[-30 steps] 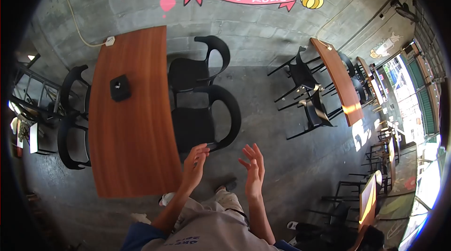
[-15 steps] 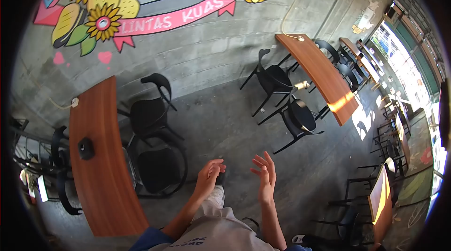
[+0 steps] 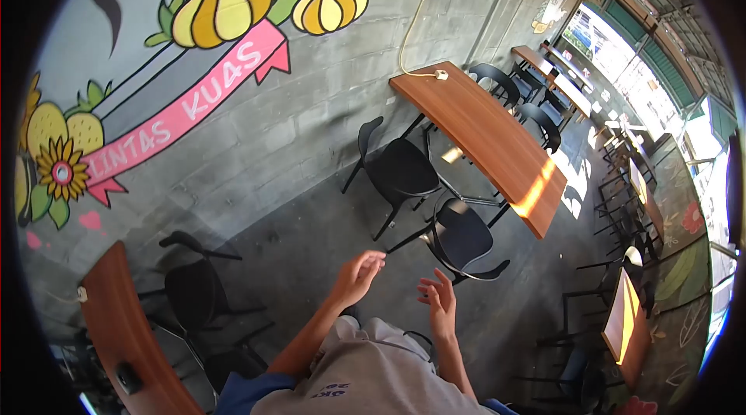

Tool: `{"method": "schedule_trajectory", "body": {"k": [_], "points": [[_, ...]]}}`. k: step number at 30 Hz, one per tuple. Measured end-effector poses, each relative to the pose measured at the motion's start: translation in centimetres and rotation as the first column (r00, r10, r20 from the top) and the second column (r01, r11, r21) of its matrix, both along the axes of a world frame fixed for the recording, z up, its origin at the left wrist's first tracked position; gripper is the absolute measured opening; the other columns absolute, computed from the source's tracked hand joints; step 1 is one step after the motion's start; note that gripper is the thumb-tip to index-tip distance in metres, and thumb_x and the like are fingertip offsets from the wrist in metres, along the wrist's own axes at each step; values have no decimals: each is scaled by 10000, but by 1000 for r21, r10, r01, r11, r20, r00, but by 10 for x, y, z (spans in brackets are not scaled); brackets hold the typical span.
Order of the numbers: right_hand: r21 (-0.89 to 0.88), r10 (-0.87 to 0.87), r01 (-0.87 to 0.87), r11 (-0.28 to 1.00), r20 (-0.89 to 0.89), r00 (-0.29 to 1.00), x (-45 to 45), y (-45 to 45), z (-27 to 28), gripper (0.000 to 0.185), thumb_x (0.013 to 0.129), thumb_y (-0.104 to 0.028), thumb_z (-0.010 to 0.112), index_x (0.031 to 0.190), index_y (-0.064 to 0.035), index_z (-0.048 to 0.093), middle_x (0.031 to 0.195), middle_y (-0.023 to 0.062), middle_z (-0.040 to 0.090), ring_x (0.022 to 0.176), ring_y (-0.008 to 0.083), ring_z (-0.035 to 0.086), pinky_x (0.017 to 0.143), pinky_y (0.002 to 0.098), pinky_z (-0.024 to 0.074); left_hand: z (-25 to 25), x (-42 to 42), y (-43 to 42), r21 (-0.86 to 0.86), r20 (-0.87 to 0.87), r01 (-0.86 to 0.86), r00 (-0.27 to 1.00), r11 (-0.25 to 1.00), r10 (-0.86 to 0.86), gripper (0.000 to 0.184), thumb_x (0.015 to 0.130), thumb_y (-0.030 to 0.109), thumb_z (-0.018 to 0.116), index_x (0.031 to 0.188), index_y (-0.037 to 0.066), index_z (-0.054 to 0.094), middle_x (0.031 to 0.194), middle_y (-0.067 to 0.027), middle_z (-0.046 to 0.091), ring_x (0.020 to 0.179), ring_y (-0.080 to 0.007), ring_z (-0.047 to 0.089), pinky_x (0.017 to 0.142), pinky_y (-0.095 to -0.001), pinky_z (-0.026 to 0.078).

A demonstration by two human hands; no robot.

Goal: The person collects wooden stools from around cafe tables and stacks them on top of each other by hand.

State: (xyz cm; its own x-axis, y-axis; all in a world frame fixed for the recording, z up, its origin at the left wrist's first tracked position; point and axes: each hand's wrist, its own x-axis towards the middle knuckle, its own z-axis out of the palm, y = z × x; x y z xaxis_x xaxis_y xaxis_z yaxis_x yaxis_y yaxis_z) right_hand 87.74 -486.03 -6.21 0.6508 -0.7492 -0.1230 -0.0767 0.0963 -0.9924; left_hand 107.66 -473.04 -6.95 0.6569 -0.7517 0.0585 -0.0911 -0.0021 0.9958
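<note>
My left hand (image 3: 360, 278) is held in the air in front of my body, its fingers loosely bent and holding nothing. To its right my right hand (image 3: 440, 303) is raised too, with fingers apart and nothing in them. Neither hand touches anything. Beyond them are two black chairs: one chair (image 3: 462, 238) is just past my right hand, and another chair (image 3: 398, 169) is farther toward the wall. Both stand at a long brown wooden table (image 3: 486, 139) with a strip of sunlight across its near end.
At lower left, a second wooden table (image 3: 128, 314) bears a small black object (image 3: 128, 377), with black chairs (image 3: 194, 294) beside it. A block wall (image 3: 311, 96) with a painted mural runs along the left. More tables (image 3: 625, 318) and chairs line the right side.
My view has turned right and come closer to the far table. The left table has slid toward the lower left. Both hands stay raised and empty.
</note>
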Motion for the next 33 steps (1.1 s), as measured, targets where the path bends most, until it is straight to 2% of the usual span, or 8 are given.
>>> {"method": "schedule_trajectory", "body": {"k": [5,9,14,18,22,27,31,33], "points": [[-26,-32,32,999,-5,999,102,-83,-2,453,1026,-213,572,1439,-62,467,1223,131,625,1053,188,622,868,323,516,14,108,-77,-10,11,-22,1000,1000,22,239,1036,189,548,1191,28,636,1023,-114,732,927,-176,702,811,-284,535],[-23,-55,54,998,-27,998,179,-145,-27,445,991,-185,608,1403,-55,498,1204,131,628,1038,170,618,850,308,518,-19,178,-117,31,-114,-76,990,997,79,234,1042,171,535,1195,26,637,1049,-101,718,944,-156,683,815,-271,522],[-93,-73,56,994,-193,979,271,-226,-83,440,952,-155,616,1374,-65,529,1189,138,626,1035,194,627,810,336,548,-55,272,-171,222,-238,-70,963,972,124,264,1042,237,516,1198,66,644,1066,-66,700,945,-137,662,809,-273,483],[-188,-162,97,977,-372,914,341,-288,-137,414,911,-182,654,1304,-71,584,1145,154,622,1012,233,629,875,359,522,-87,359,-229,325,-153,-60,982,944,115,253,1027,203,530,1195,49,640,1067,-87,706,937,-147,669,807,-282,496],[-361,-353,174,916,-523,776,374,-333,-227,347,864,-199,683,1185,-76,635,1075,186,584,1035,340,587,925,439,482,-156,445,-291,420,12,-70,997,905,72,248,988,155,587,1191,20,630,1064,-145,709,927,-213,689,829,-320,530],[-462,-512,220,859,-767,388,395,-356,-235,465,793,-179,706,1234,-109,576,1232,182,494,1207,390,449,1003,488,407,-238,523,-358,597,134,-37,990,801,-54,360,937,222,642,1227,12,604,1140,-180,672,1051,-290,659,915,-382,516],[-628,-658,198,753,-727,197,393,-363,-260,551,771,-136,673,1297,-96,515,1288,192,461,1240,390,441,1000,497,413,-278,556,-414,698,249,-64,956,713,-158,492,908,292,661,1293,5,551,1212,-216,632,1166,-353,599,1002,-444,473],[-517,-584,305,800,-789,191,387,-366,-269,542,780,-140,661,1299,-86,512,1299,201,454,1250,398,444,1022,494,411,-293,565,-440,703,294,-47,928,710,-230,567,906,307,648,1350,-14,500,1258,-256,617,1203,-422,572,1032,-481,451]]}}
